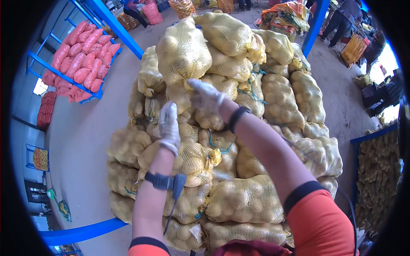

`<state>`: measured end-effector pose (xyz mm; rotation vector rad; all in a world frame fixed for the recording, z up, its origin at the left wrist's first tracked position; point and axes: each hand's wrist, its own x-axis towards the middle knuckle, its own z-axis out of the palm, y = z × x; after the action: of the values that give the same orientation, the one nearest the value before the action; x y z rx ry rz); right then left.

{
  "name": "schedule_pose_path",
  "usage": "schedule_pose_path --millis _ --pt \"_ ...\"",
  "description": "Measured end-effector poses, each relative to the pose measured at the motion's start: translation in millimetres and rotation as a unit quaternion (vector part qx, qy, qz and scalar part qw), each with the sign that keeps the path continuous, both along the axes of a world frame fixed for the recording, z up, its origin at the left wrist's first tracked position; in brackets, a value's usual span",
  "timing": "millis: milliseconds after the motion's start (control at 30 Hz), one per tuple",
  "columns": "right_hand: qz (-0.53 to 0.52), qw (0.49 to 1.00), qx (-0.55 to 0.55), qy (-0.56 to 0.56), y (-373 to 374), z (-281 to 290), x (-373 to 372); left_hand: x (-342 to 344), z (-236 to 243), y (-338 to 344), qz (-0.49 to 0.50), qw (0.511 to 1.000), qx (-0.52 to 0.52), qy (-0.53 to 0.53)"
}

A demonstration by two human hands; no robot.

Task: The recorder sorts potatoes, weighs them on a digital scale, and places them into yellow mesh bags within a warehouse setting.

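A bulging yellow mesh sack of potatoes [183,53] rests on top of the stack ahead of me, its tied neck toward me. My right hand [207,96], in a whitish glove, is at that neck with its fingers stretched out; whether they touch it is hard to tell. Lower and to the left, my left hand [169,127], gloved too, is upright with straight fingers and nothing in it. Beneath it lies another potato sack [188,164] with a gathered yellow end. Another full sack [224,34] sits beside the top one.
Blue metal posts [115,27] rise at the stack's far corners, and a blue bar [85,232] curves along the near left. Pink sacks [81,59] fill a rack at left. Several people [344,21] are farther back. A blue-framed bin [378,175] stands at right.
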<state>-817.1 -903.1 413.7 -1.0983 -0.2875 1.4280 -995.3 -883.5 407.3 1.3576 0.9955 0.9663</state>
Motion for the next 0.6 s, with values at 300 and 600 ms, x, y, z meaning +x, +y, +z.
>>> schedule_pose_path --millis 300,600 --pt "0.009 0.987 0.104 -0.126 10.6 78.5 -4.7 -104.6 2.1 -36.0 -0.038 0.994 -0.079 -0.059" --pt "-0.14 0.958 0.248 -0.013 -216.5 87.1 71.5 -45.3 -1.6 -16.3 0.018 0.99 -0.088 -0.107"
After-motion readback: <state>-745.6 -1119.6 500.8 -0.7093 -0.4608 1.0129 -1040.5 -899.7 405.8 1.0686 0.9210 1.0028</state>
